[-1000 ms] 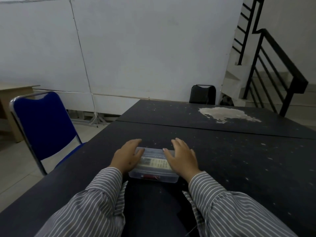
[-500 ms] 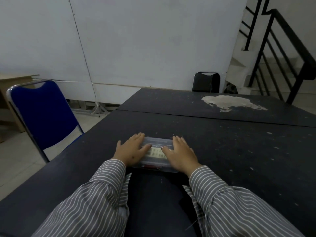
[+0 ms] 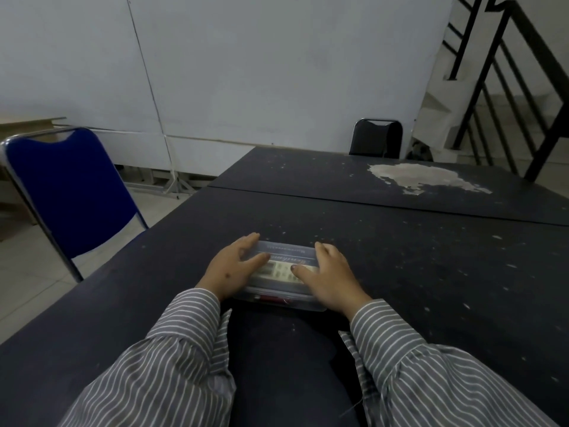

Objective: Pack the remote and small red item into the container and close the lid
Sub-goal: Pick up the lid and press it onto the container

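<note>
A clear plastic container (image 3: 286,298) lies on the dark table in front of me with its clear lid (image 3: 284,251) on top. Through the lid I see the white remote (image 3: 281,269) lengthwise inside. A small red item (image 3: 272,298) shows through the near wall. My left hand (image 3: 232,268) lies flat on the lid's left end, thumb across the top. My right hand (image 3: 331,277) presses on the right end, thumb on the lid over the remote. Both hands cover the container's ends.
The dark table (image 3: 431,272) is speckled, and a second table (image 3: 338,174) with a worn pale patch (image 3: 421,177) butts against its far edge. A blue chair (image 3: 67,192) stands at the left, a black chair (image 3: 377,138) behind the far table, a stair railing (image 3: 508,72) at the right.
Both hands have stayed on the lid, fingers spreading slightly over its ends. The view has tilted a little; the container has not moved on the table.
</note>
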